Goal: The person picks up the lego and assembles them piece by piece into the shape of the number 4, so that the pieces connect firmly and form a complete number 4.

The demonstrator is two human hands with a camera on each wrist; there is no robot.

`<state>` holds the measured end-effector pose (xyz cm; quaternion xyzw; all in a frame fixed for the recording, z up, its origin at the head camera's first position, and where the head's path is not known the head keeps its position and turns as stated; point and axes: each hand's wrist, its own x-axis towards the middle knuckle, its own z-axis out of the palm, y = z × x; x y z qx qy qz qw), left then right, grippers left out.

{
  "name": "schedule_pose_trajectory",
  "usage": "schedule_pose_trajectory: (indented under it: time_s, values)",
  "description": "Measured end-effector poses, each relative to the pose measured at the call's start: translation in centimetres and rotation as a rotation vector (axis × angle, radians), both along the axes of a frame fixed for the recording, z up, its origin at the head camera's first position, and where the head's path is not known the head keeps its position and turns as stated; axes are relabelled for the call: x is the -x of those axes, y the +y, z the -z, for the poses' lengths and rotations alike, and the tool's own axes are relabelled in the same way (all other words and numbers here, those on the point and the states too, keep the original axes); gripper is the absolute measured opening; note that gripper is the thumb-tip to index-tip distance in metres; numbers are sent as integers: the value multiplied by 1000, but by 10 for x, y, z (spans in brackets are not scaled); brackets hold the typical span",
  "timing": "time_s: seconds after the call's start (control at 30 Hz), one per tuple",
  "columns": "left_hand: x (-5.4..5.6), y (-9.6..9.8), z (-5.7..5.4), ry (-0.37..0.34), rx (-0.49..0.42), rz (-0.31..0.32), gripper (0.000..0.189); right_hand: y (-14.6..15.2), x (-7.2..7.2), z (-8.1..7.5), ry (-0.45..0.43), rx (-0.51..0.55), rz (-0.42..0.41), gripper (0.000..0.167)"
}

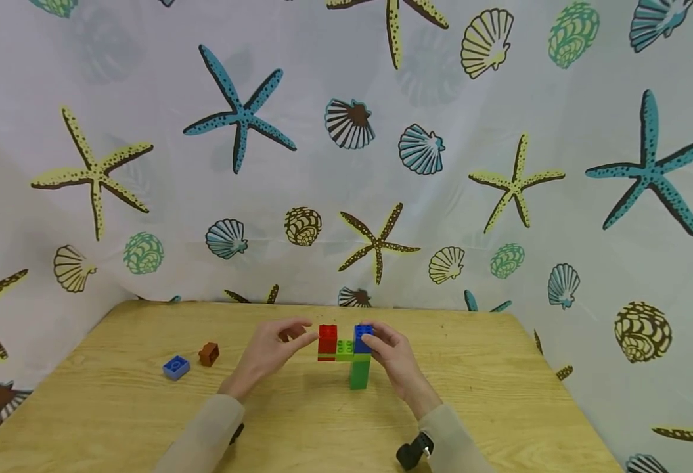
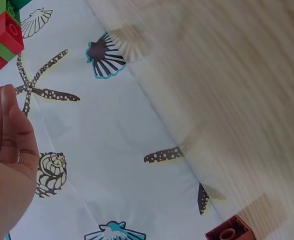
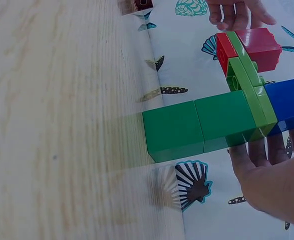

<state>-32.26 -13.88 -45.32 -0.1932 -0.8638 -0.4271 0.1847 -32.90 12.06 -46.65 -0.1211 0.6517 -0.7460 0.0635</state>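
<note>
A toy-brick structure stands on the table. Two green bricks (image 3: 199,122), one on the other, form its column. A lime green piece (image 1: 345,349) reaches sideways from the top. On its right end sits a blue brick (image 1: 363,338); its left end carries a red brick (image 1: 327,339), with a thinner red piece (image 3: 227,51) beneath. My right hand (image 1: 398,358) pinches the blue brick, thumb on the near face and fingers along the far side. Beside the red brick, my left hand (image 1: 268,348) has its fingers loosely bent, with nothing held; a small gap shows in the left wrist view.
To the left on the wooden table (image 1: 299,433) lie a blue brick with its hollow side visible (image 1: 177,368) and a brown brick (image 1: 209,354) on its side. A curtain (image 1: 299,184) printed with shells and starfish hangs behind the table.
</note>
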Motion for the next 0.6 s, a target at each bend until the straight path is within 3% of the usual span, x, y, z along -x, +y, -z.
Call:
schedule_pose_trajectory:
  time_s: [0.43, 0.6]
  values:
    - [-4, -41, 5, -74, -81, 20, 22, -1, -1, 0, 9, -8, 1, 45]
    - [-5, -62, 10, -169, -95, -8, 21, 1, 0, -2, 1, -14, 4, 47]
